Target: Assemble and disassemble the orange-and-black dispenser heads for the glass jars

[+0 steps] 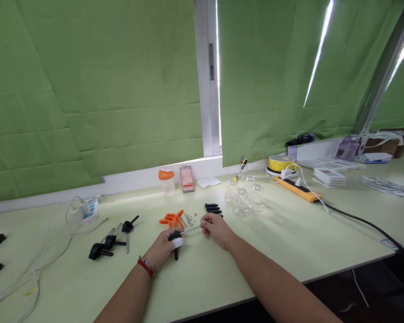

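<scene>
My left hand [163,246] is closed around a black knob-like part [175,236] with a thin metal rod [191,230] and a black side handle [176,254]. The rod points right, and the fingertips of my right hand [218,228] pinch its far end. Anything small between those fingertips is hidden. Just beyond my hands lie several orange curved pieces [171,218] and small metal screws [188,219]. Several black handle-like pieces [213,208] lie behind my right hand. To the left rest three similar black parts with metal rods [110,242].
Several clear glass jars [241,204] stand back right, near an orange power strip [299,190] and a yellow round device [282,163]. An orange-lidded cup [167,181] stands by the wall. White cables [54,255] cross the left side. Stacked white cards [330,177] lie far right.
</scene>
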Action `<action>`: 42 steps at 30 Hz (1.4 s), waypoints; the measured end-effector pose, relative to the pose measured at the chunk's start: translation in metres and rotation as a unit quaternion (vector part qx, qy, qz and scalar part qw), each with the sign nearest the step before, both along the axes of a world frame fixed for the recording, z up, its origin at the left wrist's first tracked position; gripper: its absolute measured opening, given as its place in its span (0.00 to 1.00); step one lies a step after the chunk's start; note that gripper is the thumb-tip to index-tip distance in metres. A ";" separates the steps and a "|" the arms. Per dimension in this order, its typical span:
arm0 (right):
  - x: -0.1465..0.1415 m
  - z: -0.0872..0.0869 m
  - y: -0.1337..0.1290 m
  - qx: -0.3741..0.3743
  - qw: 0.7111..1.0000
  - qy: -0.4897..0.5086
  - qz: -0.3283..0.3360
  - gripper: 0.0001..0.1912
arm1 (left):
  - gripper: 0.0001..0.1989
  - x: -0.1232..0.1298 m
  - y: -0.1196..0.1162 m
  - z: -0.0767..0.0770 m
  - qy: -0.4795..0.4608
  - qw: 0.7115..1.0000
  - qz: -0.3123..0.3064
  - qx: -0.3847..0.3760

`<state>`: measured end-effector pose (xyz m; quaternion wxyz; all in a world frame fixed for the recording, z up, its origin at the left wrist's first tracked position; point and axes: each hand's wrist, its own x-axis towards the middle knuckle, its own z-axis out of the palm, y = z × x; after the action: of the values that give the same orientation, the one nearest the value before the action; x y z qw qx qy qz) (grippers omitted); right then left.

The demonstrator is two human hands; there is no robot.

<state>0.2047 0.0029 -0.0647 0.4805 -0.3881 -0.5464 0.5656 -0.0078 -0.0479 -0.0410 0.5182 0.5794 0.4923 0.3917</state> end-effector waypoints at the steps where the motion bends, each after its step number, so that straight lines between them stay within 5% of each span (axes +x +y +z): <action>1: 0.002 0.000 0.001 -0.007 1.000 0.002 -0.006 0.11 | 0.18 0.000 0.000 0.000 0.003 1.000 0.000 -0.001; 13: 0.016 -0.005 0.006 -0.032 0.998 -0.001 0.057 0.12 | 0.16 0.000 0.000 0.003 0.001 1.000 -0.023 -0.004; 42: 0.012 0.009 -0.006 -0.040 0.993 -0.110 0.029 0.04 | 0.19 0.001 -0.001 0.005 0.029 0.999 -0.028 0.013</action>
<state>0.2162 -0.0035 -0.0554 0.3845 -0.4510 -0.5842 0.5545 -0.0073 -0.0489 -0.0360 0.5068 0.6111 0.4856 0.3659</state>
